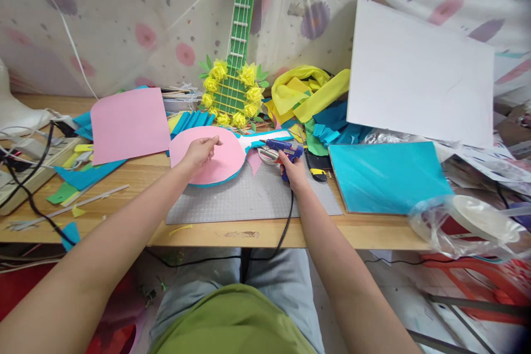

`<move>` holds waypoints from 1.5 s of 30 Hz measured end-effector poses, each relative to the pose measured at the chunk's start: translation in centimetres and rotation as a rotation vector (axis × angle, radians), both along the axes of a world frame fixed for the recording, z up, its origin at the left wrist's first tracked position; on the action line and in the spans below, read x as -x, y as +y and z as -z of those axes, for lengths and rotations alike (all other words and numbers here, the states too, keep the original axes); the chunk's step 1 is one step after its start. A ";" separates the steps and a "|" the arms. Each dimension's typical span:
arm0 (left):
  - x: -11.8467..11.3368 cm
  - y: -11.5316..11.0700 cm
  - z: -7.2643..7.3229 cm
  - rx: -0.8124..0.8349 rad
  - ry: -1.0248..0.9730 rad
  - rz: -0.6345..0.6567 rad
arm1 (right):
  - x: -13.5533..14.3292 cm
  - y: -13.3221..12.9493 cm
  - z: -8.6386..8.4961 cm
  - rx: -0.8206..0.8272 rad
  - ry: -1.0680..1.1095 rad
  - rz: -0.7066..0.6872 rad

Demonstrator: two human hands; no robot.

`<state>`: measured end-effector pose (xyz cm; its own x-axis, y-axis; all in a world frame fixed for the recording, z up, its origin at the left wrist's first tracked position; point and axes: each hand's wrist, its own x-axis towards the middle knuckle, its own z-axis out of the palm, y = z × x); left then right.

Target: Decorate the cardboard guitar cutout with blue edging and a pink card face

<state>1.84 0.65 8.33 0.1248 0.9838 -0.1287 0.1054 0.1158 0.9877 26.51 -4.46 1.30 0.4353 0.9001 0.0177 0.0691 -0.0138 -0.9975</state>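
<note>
My right hand (292, 170) is wrapped around a blue hot glue gun (284, 148), whose nozzle points left, by the white neck (267, 136) of a guitar-shaped craft piece. The rounded body (224, 160) of that piece is covered in pink paper with a blue edge, and it lies on a grey cutting mat (249, 199). Over the pink surface is my left hand (202, 151), fingers drawn together; what they pinch, if anything, is too small to make out. Scissors (269, 156) lie partly hidden beneath the glue gun. To its right rests a black and yellow utility knife (317, 170).
A green guitar model (238, 38) with yellow paper flowers stands at the back. Pink paper (128, 127), a blue board (390, 177), a white board (421, 74) and crumpled yellow paper (305, 91) surround the mat. The glue gun's black cord (286, 227) hangs over the table's front edge.
</note>
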 end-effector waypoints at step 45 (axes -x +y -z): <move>0.9 -0.3 -1.1 0.234 -0.546 0.375 | -0.1 0.0 -0.2 -0.016 0.056 -0.011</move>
